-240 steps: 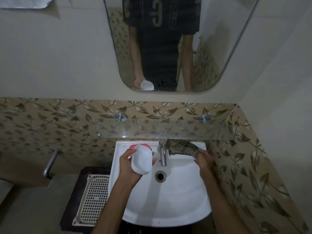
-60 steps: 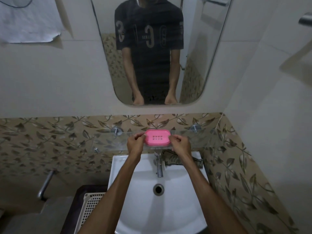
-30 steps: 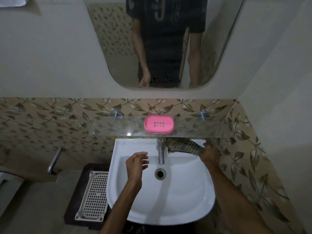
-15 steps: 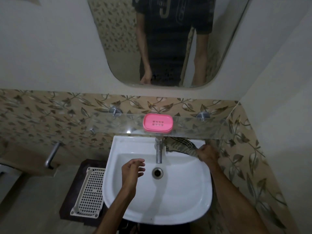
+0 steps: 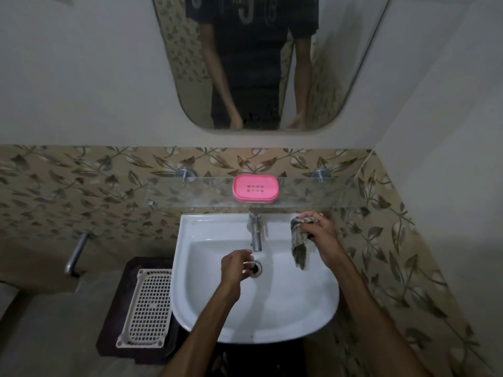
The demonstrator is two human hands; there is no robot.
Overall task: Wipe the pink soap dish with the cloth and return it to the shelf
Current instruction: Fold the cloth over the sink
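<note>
The pink soap dish (image 5: 255,189) sits flat on the glass shelf (image 5: 313,191) above the basin, with no hand touching it. My right hand (image 5: 317,229) grips a bunched checked cloth (image 5: 299,244) over the right side of the white sink (image 5: 272,317); the cloth's tail hangs down into the basin. My left hand (image 5: 235,266) hovers over the drain, below the tap (image 5: 255,234), fingers loosely curled and holding nothing.
A mirror (image 5: 266,61) on the wall reflects a person's torso and arms. Leaf-patterned tiles line the back and right walls. A white perforated basket (image 5: 147,306) lies on a dark stand left of the sink. A metal bar (image 5: 77,253) juts from the left wall.
My right hand has lifted the cloth off the sink's back rim and bunched it above the basin. My left hand has drifted right toward the drain. The soap dish stays on the shelf.
</note>
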